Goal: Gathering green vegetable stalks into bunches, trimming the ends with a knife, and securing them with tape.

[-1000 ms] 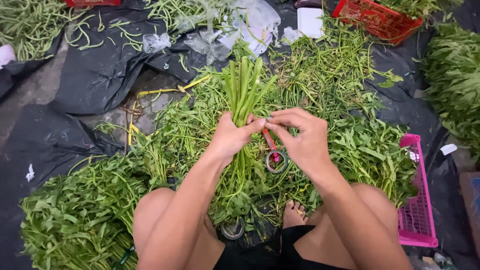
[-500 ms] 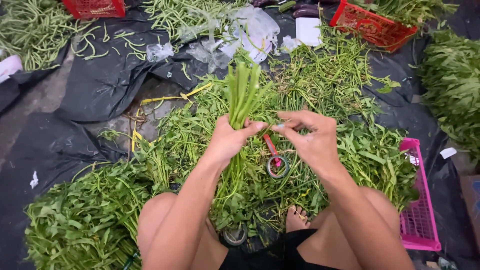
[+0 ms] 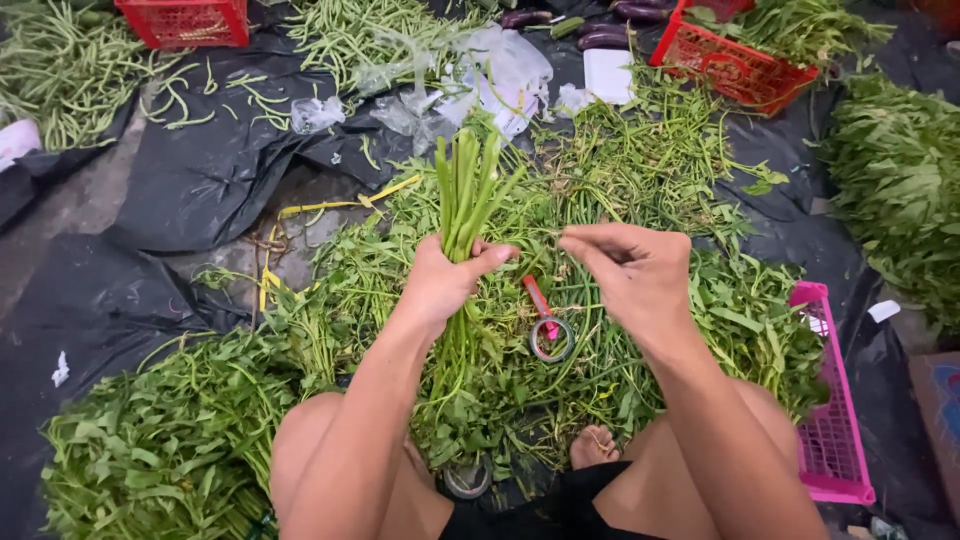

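My left hand (image 3: 445,280) is closed around a bunch of long green stems (image 3: 465,190), cut ends upward and leafy ends hanging toward my knees. My right hand (image 3: 635,275) hovers just right of the bunch, a small gap away, its fingertips pinched together and pointing at the stems; I can make out nothing between them. Below the gap between my hands, a red-handled tool with a round ring (image 3: 548,330) lies on the spread leafy greens (image 3: 650,180).
Black plastic sheet (image 3: 200,180) covers the ground. Heaps of leafy greens (image 3: 150,440) lie at my left knee and at the far right (image 3: 900,170). There are a pink basket (image 3: 835,440), red baskets (image 3: 735,65) (image 3: 185,20), long beans (image 3: 60,70), clear bags (image 3: 490,70) and a tape roll (image 3: 467,480).
My right hand has come off the bunch and drawn away to the right. The left hand keeps its grip, and the view has tilted slightly.
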